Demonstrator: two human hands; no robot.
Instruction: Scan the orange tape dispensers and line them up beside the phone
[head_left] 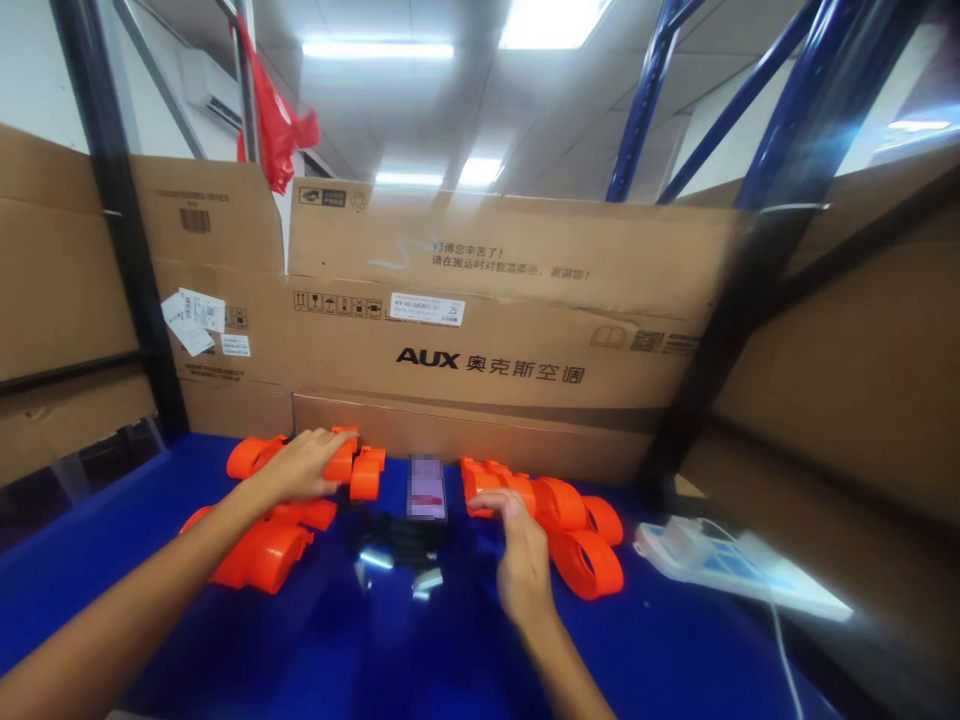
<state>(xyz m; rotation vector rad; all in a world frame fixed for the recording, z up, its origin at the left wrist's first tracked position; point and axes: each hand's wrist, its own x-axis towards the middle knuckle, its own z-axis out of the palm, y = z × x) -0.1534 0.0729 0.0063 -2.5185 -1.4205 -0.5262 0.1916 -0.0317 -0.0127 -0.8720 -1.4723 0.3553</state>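
My left hand reaches over a group of orange plastic ring-shaped pieces on the left. Its fingers are stretched out across the pieces; contact is hard to judge. More orange pieces lie below that wrist. On the right, my right hand is beside a row of similar orange pieces, fingers apart and pointing left along their front edge. One orange loop lies just right of this hand. Between the hands is a dark, blurred bundle with shiny metallic-looking parts.
A phone with a lit screen stands at the back centre of the blue tabletop. To the right lies a white power strip with a plug and cable. Cardboard sheets wall the back and sides, between dark rack posts.
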